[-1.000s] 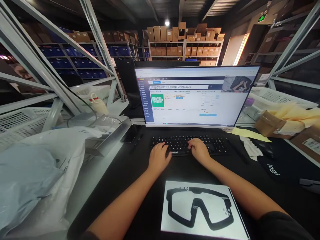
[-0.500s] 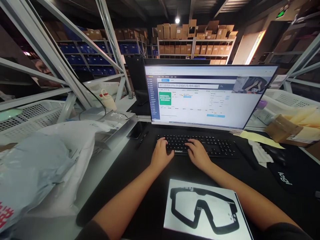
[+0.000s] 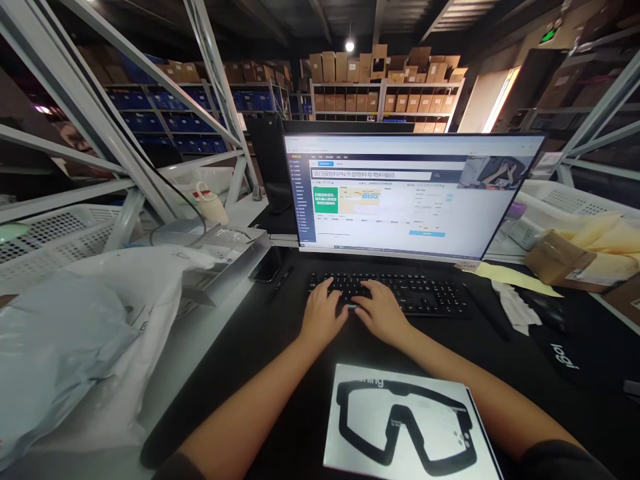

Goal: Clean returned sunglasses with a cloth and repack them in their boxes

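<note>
Both hands rest on a black keyboard (image 3: pixel 430 297) in front of a lit monitor (image 3: pixel 380 207). My left hand (image 3: pixel 323 313) lies over the left part of the keys, fingers spread and holding nothing. Close beside it, my right hand (image 3: pixel 383 310) reaches over the middle keys with its fingers apart. Between my forearms lies a white box (image 3: pixel 360 460) printed with a large picture of black-framed goggles. The monitor displays a page with Chinese text, a green panel and a small camera picture at its upper right.
Plastic bags (image 3: pixel 65 340) and a grey tray-like box (image 3: pixel 225 263) occupy the left side. A phone (image 3: pixel 267 265) and a pen (image 3: pixel 283 283) lie left of the keyboard. At right are a mouse (image 3: pixel 550 310), crumpled tissue (image 3: pixel 517 310) and a cardboard box (image 3: pixel 555 260).
My right hand has shifted left along the keys, closer to my left hand, whose fingers have stretched further over the keys. A yellowish panel now appears beside the green one on the monitor.
</note>
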`<action>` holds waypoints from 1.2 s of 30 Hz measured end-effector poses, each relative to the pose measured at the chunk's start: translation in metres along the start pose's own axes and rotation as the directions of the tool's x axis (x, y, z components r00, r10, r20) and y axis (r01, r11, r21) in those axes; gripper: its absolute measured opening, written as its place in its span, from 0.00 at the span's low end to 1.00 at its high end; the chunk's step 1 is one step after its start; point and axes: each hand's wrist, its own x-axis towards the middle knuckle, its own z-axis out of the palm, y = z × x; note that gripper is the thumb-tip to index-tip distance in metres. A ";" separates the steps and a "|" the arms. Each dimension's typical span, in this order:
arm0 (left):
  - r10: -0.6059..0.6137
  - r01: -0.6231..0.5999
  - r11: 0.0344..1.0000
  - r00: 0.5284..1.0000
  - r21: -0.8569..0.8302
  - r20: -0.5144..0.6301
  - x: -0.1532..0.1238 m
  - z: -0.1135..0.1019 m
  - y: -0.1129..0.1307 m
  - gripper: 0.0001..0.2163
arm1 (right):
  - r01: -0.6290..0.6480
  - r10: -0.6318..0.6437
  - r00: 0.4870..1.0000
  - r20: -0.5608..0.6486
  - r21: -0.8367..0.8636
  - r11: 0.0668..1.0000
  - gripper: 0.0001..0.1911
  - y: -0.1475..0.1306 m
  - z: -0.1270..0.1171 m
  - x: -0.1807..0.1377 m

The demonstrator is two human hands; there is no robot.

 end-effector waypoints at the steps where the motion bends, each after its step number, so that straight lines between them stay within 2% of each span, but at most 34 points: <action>1: 0.010 -0.010 1.000 1.000 0.002 0.008 0.000 0.001 0.000 0.10 | 0.005 -0.005 1.000 0.006 -0.008 1.000 0.13 -0.002 0.001 0.002; 7: 0.023 -0.023 1.000 0.999 0.015 0.031 -0.001 0.005 0.000 0.09 | -0.043 0.043 0.999 0.004 -0.013 0.999 0.21 -0.003 0.003 0.009; 14: 0.009 -0.010 0.999 0.999 0.030 0.048 -0.001 0.005 0.000 0.14 | -0.068 0.067 0.997 -0.036 -0.047 0.997 0.29 0.002 0.005 0.007; 23: 0.029 -0.030 0.999 0.998 0.030 0.050 -0.001 0.006 0.003 0.13 | -0.031 0.030 0.999 -0.014 -0.122 0.992 0.14 -0.008 0.007 0.013; 31: 0.048 -0.050 0.998 0.998 0.044 0.037 -0.002 0.005 0.002 0.12 | -0.108 0.101 0.990 -0.095 -0.068 0.992 0.27 -0.004 0.004 0.010; 36: 0.043 -0.044 0.998 0.999 0.049 0.030 -0.002 0.004 0.002 0.11 | -0.104 0.092 0.989 -0.119 -0.100 0.990 0.28 0.000 0.005 0.004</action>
